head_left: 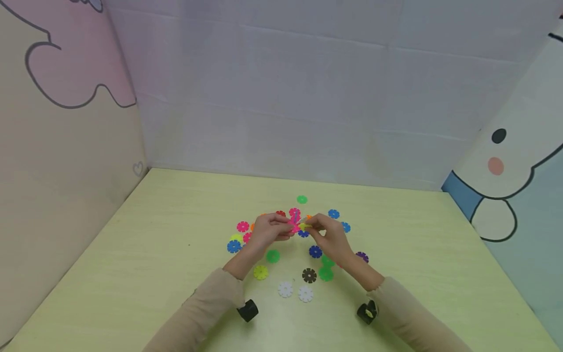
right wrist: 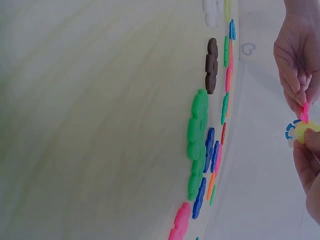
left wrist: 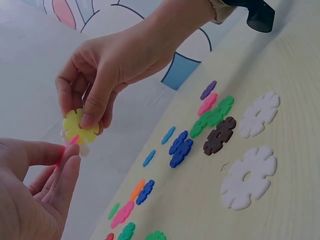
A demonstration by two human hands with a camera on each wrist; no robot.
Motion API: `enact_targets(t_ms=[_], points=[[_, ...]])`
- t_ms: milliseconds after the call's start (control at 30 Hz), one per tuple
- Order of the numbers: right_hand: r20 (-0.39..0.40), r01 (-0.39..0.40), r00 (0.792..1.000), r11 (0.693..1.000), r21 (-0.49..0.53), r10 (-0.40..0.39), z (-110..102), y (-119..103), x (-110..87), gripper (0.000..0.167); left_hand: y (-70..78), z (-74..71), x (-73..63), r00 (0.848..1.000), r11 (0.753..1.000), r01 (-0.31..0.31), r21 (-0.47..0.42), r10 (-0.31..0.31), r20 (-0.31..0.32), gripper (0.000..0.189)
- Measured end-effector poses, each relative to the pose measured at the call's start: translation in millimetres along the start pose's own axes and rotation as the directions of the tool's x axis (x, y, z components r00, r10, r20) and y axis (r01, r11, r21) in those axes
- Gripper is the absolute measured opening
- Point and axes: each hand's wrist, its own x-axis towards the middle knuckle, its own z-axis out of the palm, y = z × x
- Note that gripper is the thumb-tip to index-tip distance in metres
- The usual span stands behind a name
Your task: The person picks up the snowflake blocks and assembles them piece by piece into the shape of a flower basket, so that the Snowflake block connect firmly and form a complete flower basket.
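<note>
Presumably to align notched rims, you hold two discs clear of the worktop (head_left: 422,254): your right hand (head_left: 333,239) pinches the yellow disc (left wrist: 74,120) between thumb and fingers, your left hand (head_left: 269,232) the pink disc (left wrist: 73,140), neither grip released; whether the rims interlock cannot be told. Other discs (head_left: 309,271) lie around the worktop's middle, a green disc (head_left: 302,199) nearest the far edge.

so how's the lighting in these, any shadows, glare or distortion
Head view: fairly even light, soft shadows beside the sleeves; left wrist view: faint shadow across the table, yellow disc without strong glare; right wrist view: turned sideways, the table's far edge bowed.
</note>
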Motion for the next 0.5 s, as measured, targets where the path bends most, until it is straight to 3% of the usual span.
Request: enact_targets(t_ms=[167,367,500], points=[[-0.021,-0.006,1.000,1.000,-0.006,0.005,0.0,-4.6,1.0,0.016,2.6,4.3,-3.2,0.999,1.000,-0.007,-0.006,0.007,-0.043,0.019],[-0.028,-0.004,1.000,1.000,0.021,0.005,-0.8,-5.4,1.8,0.016,4.9,7.6,-7.2,0.999,0.999,0.027,-0.027,-0.028,-0.042,0.023],[0.004,0.015,1.000,1.000,-0.006,-0.015,-1.4,-1.1,1.6,0.015,4.7,6.2,-7.0,1.000,1.000,-0.014,0.014,0.014,-0.026,0.020]])
